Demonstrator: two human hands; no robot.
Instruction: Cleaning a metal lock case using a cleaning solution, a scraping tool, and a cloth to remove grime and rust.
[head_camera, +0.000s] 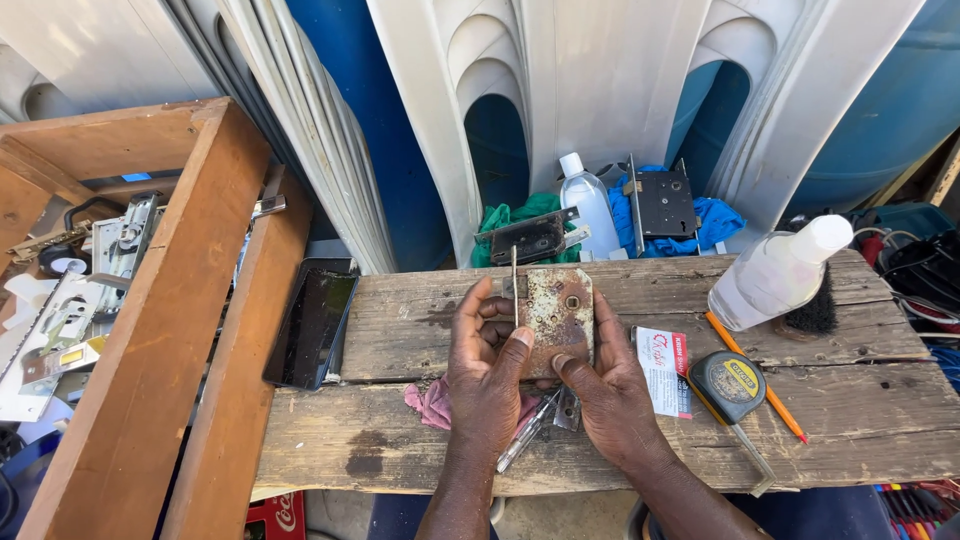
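Both hands on a rusty lock case (558, 318), held flat just above the wooden counter (400, 440), mid-frame. Left hand (487, 375) grasps its left edge, thumb pressed on the face, fingers (478, 308) wrapped round the side. Right hand (612, 395) grasps the right and lower edge, thumb on the bottom corner. A thin metal strip stands upright at the case's top left. Under the hands: pink rag (430, 402), clear-handled screwdriver (525, 435). Right of them: a printed card (665, 372), tape measure (729, 384), orange pencil (770, 395), tipped plastic bottle (775, 272) beside a black brush (818, 312). Dark phone (312, 325) lies at the counter's left edge. Two more lock bodies (660, 203) sit behind on cloth.
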